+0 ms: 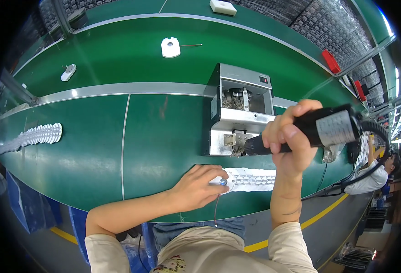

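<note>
My right hand (291, 132) is wrapped round a black electric screwdriver (316, 129), held tilted with its nose pointing left and down. The nose meets the front outlet of a metal screw feeder (243, 114), where loose screws lie in the open top. On the near part of the bench, my left hand (200, 185) grips a white plastic housing (227, 182) with a round metallic centre; a thin dark red wire hangs from it over the bench edge. Touching its right side is a row of overlapping white housings (255, 180), partly hidden by my right forearm.
Another row of white housings (39, 136) lies at the far left of the green bench (155, 132). Beyond a metal rail, a white housing with a wire (170, 47) and a smaller white piece (68, 73) rest on a green surface. Another person (373, 175) sits far right.
</note>
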`<state>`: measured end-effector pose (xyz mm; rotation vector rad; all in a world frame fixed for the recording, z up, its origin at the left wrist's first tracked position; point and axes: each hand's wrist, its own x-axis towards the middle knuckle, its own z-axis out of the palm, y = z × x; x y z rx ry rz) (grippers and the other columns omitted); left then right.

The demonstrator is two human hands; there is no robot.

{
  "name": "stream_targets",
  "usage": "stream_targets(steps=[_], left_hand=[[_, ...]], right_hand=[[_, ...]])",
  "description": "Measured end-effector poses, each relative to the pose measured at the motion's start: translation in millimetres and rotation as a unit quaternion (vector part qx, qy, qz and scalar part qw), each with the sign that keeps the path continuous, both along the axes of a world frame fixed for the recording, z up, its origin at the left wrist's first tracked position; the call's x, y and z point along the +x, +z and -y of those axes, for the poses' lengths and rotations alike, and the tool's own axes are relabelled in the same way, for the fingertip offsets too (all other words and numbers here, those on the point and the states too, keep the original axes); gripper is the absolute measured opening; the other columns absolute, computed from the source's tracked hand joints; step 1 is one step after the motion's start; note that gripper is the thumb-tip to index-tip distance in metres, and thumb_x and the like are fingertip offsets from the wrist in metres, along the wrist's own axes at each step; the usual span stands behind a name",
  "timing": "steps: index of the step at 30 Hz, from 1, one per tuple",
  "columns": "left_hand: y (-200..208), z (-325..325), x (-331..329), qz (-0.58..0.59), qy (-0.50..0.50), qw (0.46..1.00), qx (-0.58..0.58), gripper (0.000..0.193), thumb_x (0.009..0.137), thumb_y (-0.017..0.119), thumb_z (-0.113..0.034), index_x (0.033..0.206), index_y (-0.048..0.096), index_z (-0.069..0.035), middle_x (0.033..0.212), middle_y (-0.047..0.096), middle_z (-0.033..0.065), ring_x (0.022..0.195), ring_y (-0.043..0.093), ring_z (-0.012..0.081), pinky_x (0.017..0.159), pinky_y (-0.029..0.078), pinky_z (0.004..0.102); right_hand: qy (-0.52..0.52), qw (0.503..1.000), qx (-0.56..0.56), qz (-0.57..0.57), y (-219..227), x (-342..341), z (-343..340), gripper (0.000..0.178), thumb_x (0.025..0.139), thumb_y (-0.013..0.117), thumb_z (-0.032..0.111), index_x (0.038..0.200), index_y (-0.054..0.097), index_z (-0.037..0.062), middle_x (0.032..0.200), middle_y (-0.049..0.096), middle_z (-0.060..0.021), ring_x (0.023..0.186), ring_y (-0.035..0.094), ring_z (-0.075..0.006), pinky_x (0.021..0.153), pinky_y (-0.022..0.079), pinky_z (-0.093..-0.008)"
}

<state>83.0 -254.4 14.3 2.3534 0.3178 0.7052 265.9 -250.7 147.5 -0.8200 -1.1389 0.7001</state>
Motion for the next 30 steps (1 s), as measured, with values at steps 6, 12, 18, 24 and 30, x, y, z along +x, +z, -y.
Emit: stream_targets(steps=[6,12,18,24,30], left_hand=[[-2,2,0,0.008,0.001,1.000,0.003,0.025,0.068,0.069,-0.009,0.092,0.065,-0.014,0.111,0.052,0.0029,0.110,0.049,0.0242,0.083,0.040,0.0367],[-5,2,0,0.015,0.011,1.000,0.009,0.023,0.069,0.070,-0.012,0.092,0.067,-0.015,0.109,0.055,0.0025,0.110,0.051,0.0236,0.085,0.042,0.0359],[-9,3,0,0.031,0.017,0.999,0.009,0.019,0.070,0.069,-0.014,0.089,0.068,-0.014,0.110,0.054,0.0024,0.109,0.050,0.0233,0.085,0.041,0.0358],[-8,4,-1,0.033,0.019,0.999,0.005,0.018,0.071,0.067,-0.014,0.089,0.068,-0.013,0.111,0.053,0.0034,0.109,0.049,0.0238,0.087,0.041,0.0363],[-9,3,0,0.034,0.013,0.999,0.003,0.021,0.068,0.068,-0.012,0.089,0.068,-0.012,0.112,0.052,0.0046,0.108,0.050,0.0247,0.088,0.041,0.0368]], right_hand=[[0.067,0.996,-0.032,-0.047,-7,-2,-1,0.028,0.073,0.052,-0.009,0.096,0.039,0.0020,0.061,0.050,-0.0074,0.043,0.045,-0.0118,0.042,0.040,-0.0262],[0.077,0.995,-0.004,-0.063,-12,-7,37,0.033,0.075,0.062,0.000,0.097,0.038,0.0045,0.061,0.046,-0.0052,0.043,0.045,-0.0124,0.042,0.041,-0.0277],[0.104,0.990,-0.072,-0.061,-24,-9,62,0.034,0.075,0.064,0.004,0.095,0.037,0.0064,0.061,0.047,-0.0039,0.043,0.044,-0.0121,0.043,0.041,-0.0291],[0.105,0.988,-0.091,-0.070,-35,-14,66,0.032,0.076,0.063,0.002,0.095,0.038,0.0061,0.062,0.047,-0.0044,0.047,0.046,-0.0130,0.048,0.043,-0.0301],[0.095,0.991,-0.088,-0.042,-37,-20,74,0.030,0.074,0.064,-0.006,0.092,0.042,0.0041,0.062,0.049,-0.0060,0.050,0.048,-0.0152,0.051,0.045,-0.0321]])
